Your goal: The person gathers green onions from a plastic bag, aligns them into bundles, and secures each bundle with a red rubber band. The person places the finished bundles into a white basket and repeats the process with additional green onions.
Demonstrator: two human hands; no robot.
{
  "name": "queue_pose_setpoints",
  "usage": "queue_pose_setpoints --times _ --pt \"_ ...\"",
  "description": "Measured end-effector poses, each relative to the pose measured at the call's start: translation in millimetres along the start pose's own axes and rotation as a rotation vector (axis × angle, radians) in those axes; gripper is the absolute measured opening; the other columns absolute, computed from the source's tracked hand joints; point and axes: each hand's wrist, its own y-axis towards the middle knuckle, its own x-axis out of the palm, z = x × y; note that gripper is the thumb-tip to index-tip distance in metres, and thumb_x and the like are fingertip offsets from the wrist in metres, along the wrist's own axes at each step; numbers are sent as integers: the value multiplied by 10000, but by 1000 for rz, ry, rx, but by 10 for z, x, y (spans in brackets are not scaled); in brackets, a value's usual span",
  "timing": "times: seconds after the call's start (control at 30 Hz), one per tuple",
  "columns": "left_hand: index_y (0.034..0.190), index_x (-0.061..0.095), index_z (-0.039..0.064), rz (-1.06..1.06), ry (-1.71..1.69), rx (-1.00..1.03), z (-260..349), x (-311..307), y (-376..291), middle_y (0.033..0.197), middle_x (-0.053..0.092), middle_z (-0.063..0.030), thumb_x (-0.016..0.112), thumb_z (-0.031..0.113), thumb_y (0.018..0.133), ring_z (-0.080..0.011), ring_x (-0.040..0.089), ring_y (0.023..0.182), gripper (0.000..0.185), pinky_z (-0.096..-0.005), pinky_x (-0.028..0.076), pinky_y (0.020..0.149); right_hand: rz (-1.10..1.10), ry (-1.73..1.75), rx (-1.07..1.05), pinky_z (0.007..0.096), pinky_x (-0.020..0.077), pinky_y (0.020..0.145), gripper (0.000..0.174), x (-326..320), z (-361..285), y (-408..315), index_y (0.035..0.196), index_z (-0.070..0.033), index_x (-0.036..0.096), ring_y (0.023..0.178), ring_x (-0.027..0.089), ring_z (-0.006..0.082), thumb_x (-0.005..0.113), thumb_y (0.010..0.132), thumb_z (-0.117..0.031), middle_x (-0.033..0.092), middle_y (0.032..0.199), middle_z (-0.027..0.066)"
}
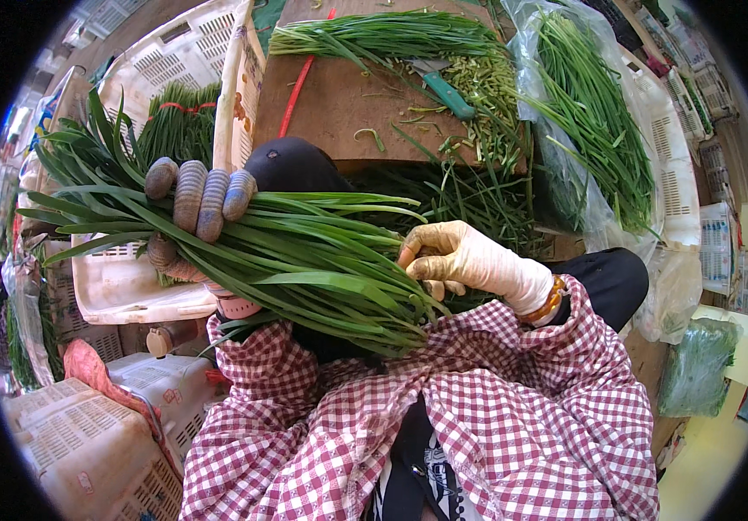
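My left hand (201,202), in a grey ribbed glove with finger coverings, is wrapped around a large bunch of garlic chives (309,260). The leaf tips fan out to the left and the stem ends point right, above my lap. At those stem ends is my right hand (449,257), in a stained pale glove, its fingers curled against the bunch. Whether it pinches any stems is hidden. Beyond my hands, another bundle of chives (387,36) lies across a wooden board (341,98). A green-handled knife (449,94) rests there beside cut stem pieces (488,104).
A red tie strip (297,98) lies on the board. At left, a white plastic crate (234,98) holds red-banded chive bundles (182,117). Loose chives (599,124) fill a clear plastic bag (563,163) in a right-hand crate (680,169). Upturned crates (81,443) stand lower left.
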Motion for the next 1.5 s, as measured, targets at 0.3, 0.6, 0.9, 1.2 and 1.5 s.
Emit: queue_pose_setpoints --times 0.3,0.6,0.9,1.2,1.5 --pt "1106 536 104 -7 -11 -9 -14 -14 6 817 541 70 738 141 854 -78 585 783 325 -307 439 833 188 -422 -278 259 507 735 211 147 67 -37 978 -28 636 796 596 90 774 860 -136 634 890 20" --pt "1140 531 113 -18 -39 16 -1 -79 -30 809 520 68 705 165 869 -89 560 776 326 -313 419 820 123 -143 -173 253 499 728 233 203 84 -84 1078 -40 637 805 584 83 744 889 -125 638 869 5" --pt "1147 545 90 124 4 4 34 0 -74 795 492 67 678 129 866 -97 523 763 313 -311 392 823 474 -885 -670 280 539 747 182 225 174 -81 1020 0 686 816 673 160 744 849 -25 686 938 76" --pt "1159 548 85 129 -7 12 34 -17 -77 805 492 64 686 129 859 -98 524 776 333 -306 384 823 453 -872 -629 324 506 709 297 195 132 -165 1038 -63 693 744 665 213 808 786 -171 678 843 63" --pt "1164 556 85 135 19 -10 48 1 -64 820 497 61 700 131 854 -93 525 791 345 -305 377 825 549 -1214 -789 376 469 641 170 327 12 -117 873 -86 696 665 617 264 768 722 -114 640 725 50"
